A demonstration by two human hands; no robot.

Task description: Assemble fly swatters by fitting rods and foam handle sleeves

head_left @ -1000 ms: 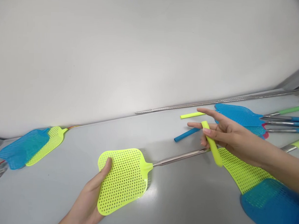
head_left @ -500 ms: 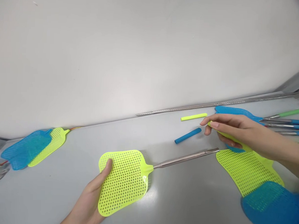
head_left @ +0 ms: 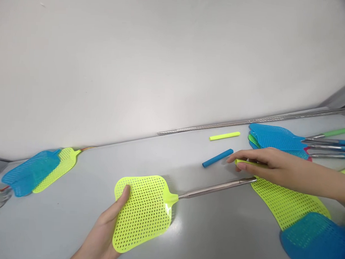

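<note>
My left hand (head_left: 107,221) grips the edge of a yellow fly swatter (head_left: 144,211), thumb on top of its perforated head. A metal telescopic rod (head_left: 215,188) runs from the swatter's neck to the right, its far end close below my right hand. My right hand (head_left: 270,165) is closed around a yellow tube (head_left: 240,161), whose front end shows past the thumb; the rest is hidden by the fingers. Just left of the right fingertips lies a blue tube (head_left: 217,158), with another yellow tube (head_left: 224,136) behind it.
Blue swatters (head_left: 276,137) with metal rods lie at the back right. A yellow swatter head (head_left: 289,201) and a blue one (head_left: 312,240) overlap at the front right. More swatters (head_left: 32,173) lie far left. Long thin metal rods (head_left: 206,126) run along the wall (head_left: 163,68).
My right hand has lowered slightly with the yellow tube, bringing the tube's end nearer the rod and uncovering more of the blue swatters. My left hand keeps its hold on the swatter.
</note>
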